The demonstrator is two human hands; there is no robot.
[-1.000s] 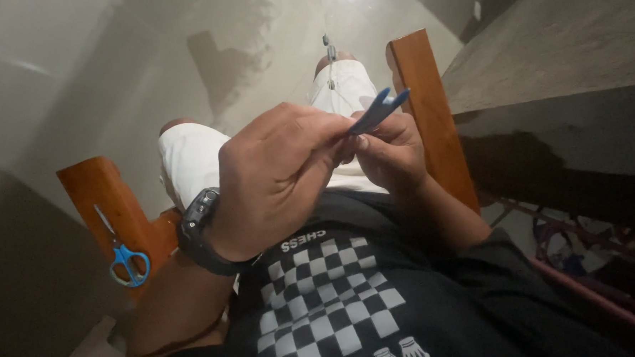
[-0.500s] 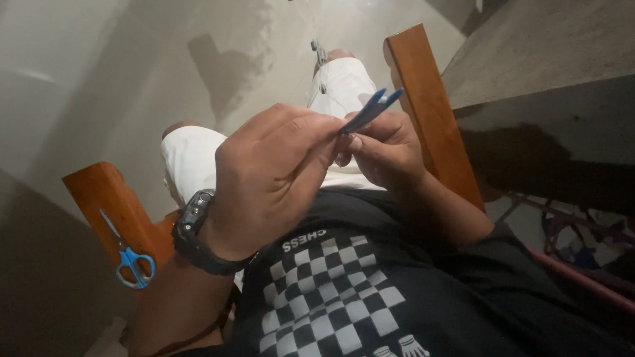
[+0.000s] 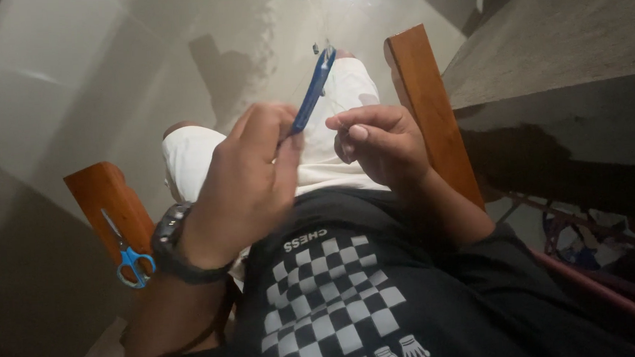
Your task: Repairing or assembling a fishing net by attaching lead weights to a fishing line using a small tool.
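Observation:
My left hand (image 3: 250, 181), with a dark watch (image 3: 174, 245) on its wrist, pinches a slim blue clipper-like tool (image 3: 313, 89) by its lower end. The tool points up and away over my lap. My right hand (image 3: 380, 143) hovers just to the right of it, fingers curled in and thumbnail showing, with nothing visible in it. A small gap separates the two hands. Both are above my white shorts (image 3: 330, 139) and black shirt with a checkerboard print (image 3: 329, 292).
I sit in a chair with wooden armrests. Blue-handled scissors (image 3: 128, 254) lie on the left armrest (image 3: 97, 192). The right armrest (image 3: 421, 102) runs beside a grey tabletop (image 3: 561, 39). Glossy floor tiles (image 3: 113, 73) lie beyond my knees.
The left hand has drawn the blue tool away from the right hand's fingers and tipped it upright. The hands, touching before, are now apart. The view has shifted slightly.

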